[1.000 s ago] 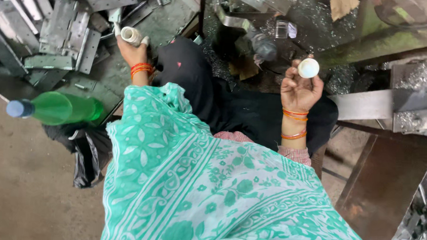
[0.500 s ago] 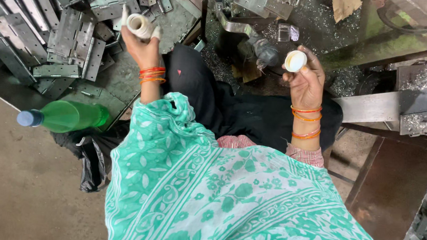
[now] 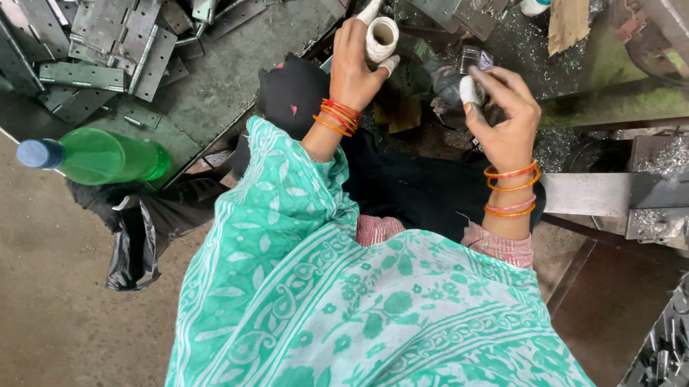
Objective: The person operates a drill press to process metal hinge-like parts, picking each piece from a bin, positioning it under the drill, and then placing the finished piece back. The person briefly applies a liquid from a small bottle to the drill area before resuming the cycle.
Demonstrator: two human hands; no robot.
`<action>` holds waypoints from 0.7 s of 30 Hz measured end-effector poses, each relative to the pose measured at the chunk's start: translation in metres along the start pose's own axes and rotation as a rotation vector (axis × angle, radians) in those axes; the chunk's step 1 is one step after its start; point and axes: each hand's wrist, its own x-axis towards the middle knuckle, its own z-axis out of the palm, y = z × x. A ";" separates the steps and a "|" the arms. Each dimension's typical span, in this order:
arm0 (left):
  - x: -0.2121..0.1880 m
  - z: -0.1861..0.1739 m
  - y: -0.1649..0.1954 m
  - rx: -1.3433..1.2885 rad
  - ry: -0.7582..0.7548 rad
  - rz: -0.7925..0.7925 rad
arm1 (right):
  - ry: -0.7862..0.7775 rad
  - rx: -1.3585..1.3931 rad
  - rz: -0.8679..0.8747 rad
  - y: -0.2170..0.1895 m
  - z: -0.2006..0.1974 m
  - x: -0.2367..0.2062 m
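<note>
Two hands work at the far end: the left hand (image 3: 355,66) has its grip closed around one white hollow plastic tube (image 3: 381,39), open end showing; the right hand (image 3: 505,115) pinches one small white rounded cap (image 3: 470,89). One smooth green plastic bottle (image 3: 98,156) lies at left, near many flat grey perforated metal plates (image 3: 112,21).

White open-mouthed small container (image 3: 381,37) tilted (mouth toward camera), held up, small white cap (image 3: 470,90) held apart.

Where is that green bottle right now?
In the head view, the green bottle with its blue cap lies on its side at the far left, beside a black bag and below the grey metal plates.
</note>
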 end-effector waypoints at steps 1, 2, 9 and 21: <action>-0.002 0.001 -0.001 -0.004 0.002 0.005 | -0.052 -0.056 -0.027 0.003 -0.001 0.002; -0.003 0.001 -0.001 -0.009 0.003 0.009 | -0.028 0.007 0.003 0.005 -0.002 0.003; -0.002 0.006 -0.003 0.008 -0.022 -0.008 | -0.061 -0.050 -0.020 0.013 -0.007 0.010; -0.004 0.006 -0.003 0.012 -0.039 -0.024 | 0.078 -0.221 -0.036 0.003 0.023 -0.014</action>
